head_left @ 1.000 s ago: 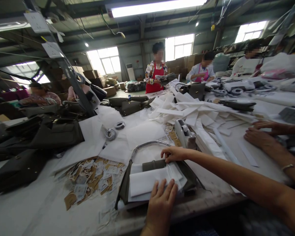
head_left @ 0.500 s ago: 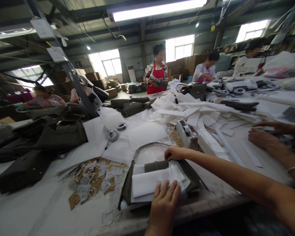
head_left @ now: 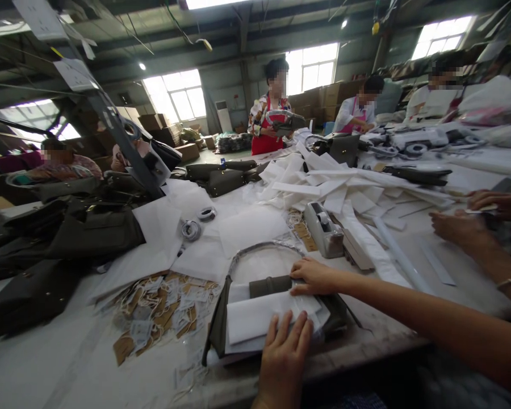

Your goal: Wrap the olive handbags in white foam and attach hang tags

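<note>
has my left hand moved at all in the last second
No. The left hand lies flat, fingertips on the near edge of the white paper atop the olive bag, the same spot below its strap as before.

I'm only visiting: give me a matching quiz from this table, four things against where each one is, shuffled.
1 left hand
2 right hand
3 tape dispenser
4 paper tags

a scattered left of the olive bag
b nearest edge, flat on the white sheet
c at the end of the bag's olive flap
d beyond the bag, by white strips

Pairs: 1-b, 2-c, 3-d, 4-a
</note>
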Demonstrator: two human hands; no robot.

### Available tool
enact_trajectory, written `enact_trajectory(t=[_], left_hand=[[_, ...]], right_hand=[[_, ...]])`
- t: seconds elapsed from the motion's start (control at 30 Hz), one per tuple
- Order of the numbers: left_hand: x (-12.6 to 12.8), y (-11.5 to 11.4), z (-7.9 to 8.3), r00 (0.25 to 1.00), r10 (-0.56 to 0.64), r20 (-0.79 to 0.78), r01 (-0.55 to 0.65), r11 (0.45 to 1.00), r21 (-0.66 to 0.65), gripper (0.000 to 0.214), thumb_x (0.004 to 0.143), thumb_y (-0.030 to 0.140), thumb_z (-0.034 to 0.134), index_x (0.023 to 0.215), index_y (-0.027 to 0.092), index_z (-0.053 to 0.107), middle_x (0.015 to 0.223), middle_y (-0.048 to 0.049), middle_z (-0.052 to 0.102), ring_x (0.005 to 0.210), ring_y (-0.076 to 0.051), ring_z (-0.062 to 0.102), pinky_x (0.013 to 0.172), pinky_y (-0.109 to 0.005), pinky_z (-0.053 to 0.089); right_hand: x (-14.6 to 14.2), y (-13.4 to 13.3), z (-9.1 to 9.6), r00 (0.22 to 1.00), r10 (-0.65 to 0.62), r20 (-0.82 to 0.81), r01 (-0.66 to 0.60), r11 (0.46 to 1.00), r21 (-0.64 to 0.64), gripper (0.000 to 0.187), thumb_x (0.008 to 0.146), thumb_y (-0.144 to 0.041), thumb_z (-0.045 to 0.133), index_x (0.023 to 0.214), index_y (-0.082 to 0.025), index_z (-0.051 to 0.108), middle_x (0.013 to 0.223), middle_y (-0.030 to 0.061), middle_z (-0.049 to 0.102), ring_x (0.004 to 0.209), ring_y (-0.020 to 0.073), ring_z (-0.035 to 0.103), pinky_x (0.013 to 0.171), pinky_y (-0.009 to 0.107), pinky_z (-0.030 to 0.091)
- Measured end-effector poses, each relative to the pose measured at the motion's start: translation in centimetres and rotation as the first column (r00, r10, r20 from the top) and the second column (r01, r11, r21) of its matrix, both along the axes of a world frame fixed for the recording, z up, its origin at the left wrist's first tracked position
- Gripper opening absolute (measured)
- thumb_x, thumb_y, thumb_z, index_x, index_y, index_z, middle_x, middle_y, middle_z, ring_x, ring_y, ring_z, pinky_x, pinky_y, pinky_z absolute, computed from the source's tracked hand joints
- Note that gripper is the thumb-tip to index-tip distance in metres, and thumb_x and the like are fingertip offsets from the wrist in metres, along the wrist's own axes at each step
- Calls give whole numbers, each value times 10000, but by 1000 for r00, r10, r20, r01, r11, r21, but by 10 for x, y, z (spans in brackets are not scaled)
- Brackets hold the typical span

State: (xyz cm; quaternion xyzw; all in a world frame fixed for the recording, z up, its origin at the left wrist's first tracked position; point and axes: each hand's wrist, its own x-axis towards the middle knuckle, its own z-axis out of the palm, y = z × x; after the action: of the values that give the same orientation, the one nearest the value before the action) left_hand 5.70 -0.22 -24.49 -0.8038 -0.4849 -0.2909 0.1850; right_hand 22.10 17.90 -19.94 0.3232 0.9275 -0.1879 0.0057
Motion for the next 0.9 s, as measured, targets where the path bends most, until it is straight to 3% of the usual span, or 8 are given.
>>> enact_trajectory(t=[0.17, 0.27, 0.33, 0.4, 0.47, 0.53, 0.73, 0.9], left_hand=[[1, 5, -3, 1000, -13, 14, 12, 992, 127, 349, 1036, 328, 381, 1227, 299, 672, 1275, 68, 687, 1095, -170, 669, 953, -346, 567], [3, 11, -11, 999, -14, 28, 7, 974, 225, 308, 1025, 318, 428, 1159, 307, 704, 1223, 75, 713, 1052, -162, 686, 950, -327, 561], [4, 15, -19, 997, -15, 74, -7, 960, 280, 295, 1021, 313, 441, 1125, 313, 717, 1190, 82, 727, 1038, -161, 692, 976, -333, 544], [6, 18, -26, 993, -23, 116, -15, 949, 315, 295, 1021, 306, 441, 1105, 314, 723, 1166, 82, 737, 1034, -163, 694, 1007, -345, 525], [8, 20, -31, 990, -32, 136, -14, 947, 322, 303, 1024, 303, 432, 1105, 312, 723, 1154, 85, 742, 1043, -161, 691, 1027, -344, 511], [8, 21, -34, 990, -42, 134, -2, 949, 314, 312, 1026, 306, 421, 1121, 310, 718, 1146, 82, 746, 1053, -155, 687, 1034, -334, 507], [-2, 24, -41, 997, -63, 44, 43, 930, 364, 295, 1004, 283, 465, 1167, 304, 709, 1161, 40, 743, 1051, -178, 694, 1000, -349, 540], [-15, 26, -44, 990, -63, -124, 99, 944, 316, 329, 980, 283, 506, 1276, 282, 650, 1243, 22, 706, 1096, -182, 685, 920, -313, 583]], right_hand=[[-10, 20, -2, 999, -42, 28, 42, 999, 15, 326, 882, -455, 627, 920, -173, 785, 979, 143, 741, 1003, 312, 644, 917, 402, 427], [-9, 21, 3, 997, -71, 28, 71, 997, 6, 344, 932, -402, 549, 834, -175, 788, 843, 116, 757, 852, 263, 686, 838, 352, 466], [-5, 9, 5, 996, -94, 13, 93, 996, 6, 394, 962, -424, 491, 899, -173, 789, 858, 122, 766, 854, 268, 699, 869, 369, 470], [0, -10, 4, 994, -103, -26, 103, 994, 25, 454, 934, -515, 522, 1115, -165, 748, 1077, 161, 749, 1049, 319, 671, 999, 428, 424], [4, -29, 0, 992, -105, -73, 109, 993, 52, 653, 878, -601, 571, 1328, -130, 624, 1333, 212, 622, 1278, 372, 537, 1122, 507, 309], [3, -40, -6, 988, -115, -102, 122, 990, 67, 729, 879, -604, 565, 1393, -88, 552, 1429, 248, 522, 1363, 391, 445, 1158, 567, 235], [-4, -42, -2, 960, -202, -193, 227, 966, 121, 361, 984, -327, 441, 1194, -173, 691, 1231, 166, 693, 1223, 323, 589, 1147, 603, 239], [20, -101, 5, 884, -159, -440, 231, 966, 116, 446, 940, -436, 558, 1362, -295, 593, 1297, 85, 673, 1223, 263, 607, 1186, 463, 302]])
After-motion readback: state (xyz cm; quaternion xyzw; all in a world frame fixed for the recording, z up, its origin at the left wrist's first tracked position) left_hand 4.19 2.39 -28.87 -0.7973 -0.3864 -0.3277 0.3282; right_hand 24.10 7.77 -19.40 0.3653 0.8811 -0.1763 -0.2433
